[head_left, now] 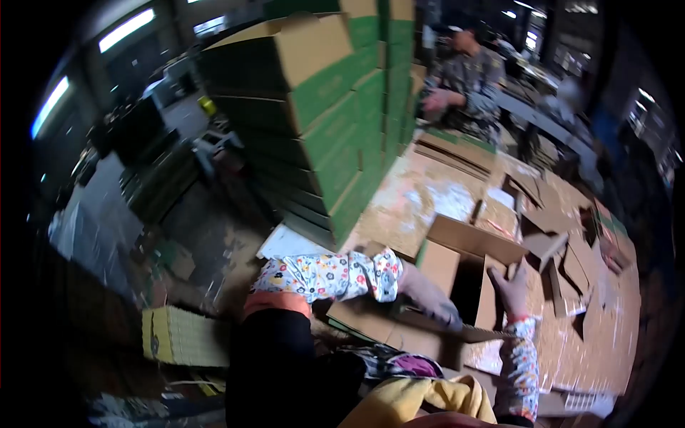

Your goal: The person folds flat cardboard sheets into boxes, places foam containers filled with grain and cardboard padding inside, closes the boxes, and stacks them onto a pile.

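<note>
Though partly green, a brown open box (437, 272).

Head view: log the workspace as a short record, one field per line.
Box: cardboard box, open at the top, dark inside
Left hand: at the box's near edge; grip too blurred to tell
Right hand: on the box's right side, fingers spread
Left of box: tall stack of green-and-brown cartons
Right of box: loose cardboard pieces
Far side: co-worker beyond the table

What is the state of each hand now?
Left hand: at the near edge of the box; grip cannot be told.
Right hand: open, on the box's right side.
</note>
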### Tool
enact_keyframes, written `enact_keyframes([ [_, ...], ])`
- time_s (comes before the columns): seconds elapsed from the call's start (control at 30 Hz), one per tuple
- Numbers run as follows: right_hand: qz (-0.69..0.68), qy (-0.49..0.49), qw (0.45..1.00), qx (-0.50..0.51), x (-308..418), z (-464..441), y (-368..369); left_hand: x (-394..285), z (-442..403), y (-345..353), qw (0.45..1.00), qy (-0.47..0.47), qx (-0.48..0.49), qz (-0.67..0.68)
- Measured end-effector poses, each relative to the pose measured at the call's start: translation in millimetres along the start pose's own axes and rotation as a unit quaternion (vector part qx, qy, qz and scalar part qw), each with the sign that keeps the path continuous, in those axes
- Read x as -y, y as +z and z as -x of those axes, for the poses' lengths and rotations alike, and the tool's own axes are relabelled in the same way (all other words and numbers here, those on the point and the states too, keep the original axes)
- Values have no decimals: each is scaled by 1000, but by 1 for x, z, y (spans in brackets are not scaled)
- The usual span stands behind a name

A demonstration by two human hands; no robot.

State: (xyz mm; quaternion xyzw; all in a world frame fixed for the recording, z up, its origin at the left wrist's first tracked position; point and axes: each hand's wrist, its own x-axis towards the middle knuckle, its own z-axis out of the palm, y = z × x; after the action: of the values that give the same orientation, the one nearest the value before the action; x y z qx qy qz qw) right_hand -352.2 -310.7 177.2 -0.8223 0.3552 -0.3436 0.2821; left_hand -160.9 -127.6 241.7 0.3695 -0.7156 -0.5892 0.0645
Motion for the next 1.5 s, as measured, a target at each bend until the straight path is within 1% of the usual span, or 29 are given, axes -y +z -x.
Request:
enact_keyframes([
  [0.03,197,1,980,4,-11,3,-1,-1,13,11,995,-16,-97,-14],
  [0.07,-180,90,970,137,-22,4,-8,-4,21,22,981,-31,-192,-27],
  [0.1,-185,118,951,215,-18,-7,-15,-5,23,29,956,-45,-287,-41],
  [0.13,-182,155,925,297,-26,-14,-25,39,9,31,832,-56,-551,-36],
  [0.2,-171,231,886,364,-21,-39,-53,68,17,17,730,-296,-585,-190],
  [0.33,-149,84,922,348,17,-66,-55,127,-4,22,775,-38,-593,215],
  [0.4,105,-179,925,319,77,17,-27,84,18,29,737,-55,-639,213],
  [0.43,252,-398,846,248,37,58,10,96,14,27,726,-102,-652,192],
  [0.57,33,-151,966,208,21,102,-10,110,27,21,832,34,-519,191],
  [0.6,-155,23,971,182,-12,105,-1,121,27,11,848,-54,-507,148],
  [0.67,-531,271,797,94,-72,108,10,109,23,0,856,-46,-439,269],
  [0.73,-568,291,770,18,-57,102,-4,60,19,4,803,-40,-440,400],
  [0.77,-598,276,752,8,-43,90,-15,49,12,14,803,69,-530,262],
  [0.8,-632,260,730,1,-26,76,-28,59,8,38,790,-33,-612,-10],
  [0.83,-739,209,626,131,-16,68,-58,50,16,55,806,39,-580,-106],
  [0.9,-516,220,816,139,-41,63,-56,163,34,111,717,-16,-490,-496],
  [0.93,-390,229,879,149,-53,62,-56,177,53,111,834,-49,-312,-452],
  [0.97,-319,169,912,194,-57,59,-36,219,63,109,811,-105,-326,-475],
  [1.0,-247,103,936,228,-61,57,-17,141,58,85,828,-115,-478,-270],
  [1.03,-203,248,926,200,-27,51,-11,153,57,68,783,-111,-606,-87],
  [1.07,-191,222,943,156,-26,60,9,166,57,53,679,-47,-727,91],
  [1.1,-176,197,958,112,-25,70,28,105,47,27,671,20,-698,250],
  [1.13,-7,166,979,117,-11,78,30,71,17,15,648,32,-701,294],
  [1.2,30,115,981,152,-1,94,15,91,-6,7,789,-126,-601,-7],
  [1.27,-300,148,939,78,-58,106,-16,84,-10,5,774,-163,-609,-60],
  [1.33,-58,315,915,-245,-121,132,-55,79,-6,14,773,-178,-607,-55],
  [1.4,43,391,771,-501,-207,178,-109,80,-4,28,749,-188,-634,-37],
  [1.47,60,568,582,-578,-328,252,-122,78,-7,31,742,-200,-637,-51],
  [1.5,-305,444,591,-601,-353,272,-124,80,-5,29,741,-218,-633,-61],
])
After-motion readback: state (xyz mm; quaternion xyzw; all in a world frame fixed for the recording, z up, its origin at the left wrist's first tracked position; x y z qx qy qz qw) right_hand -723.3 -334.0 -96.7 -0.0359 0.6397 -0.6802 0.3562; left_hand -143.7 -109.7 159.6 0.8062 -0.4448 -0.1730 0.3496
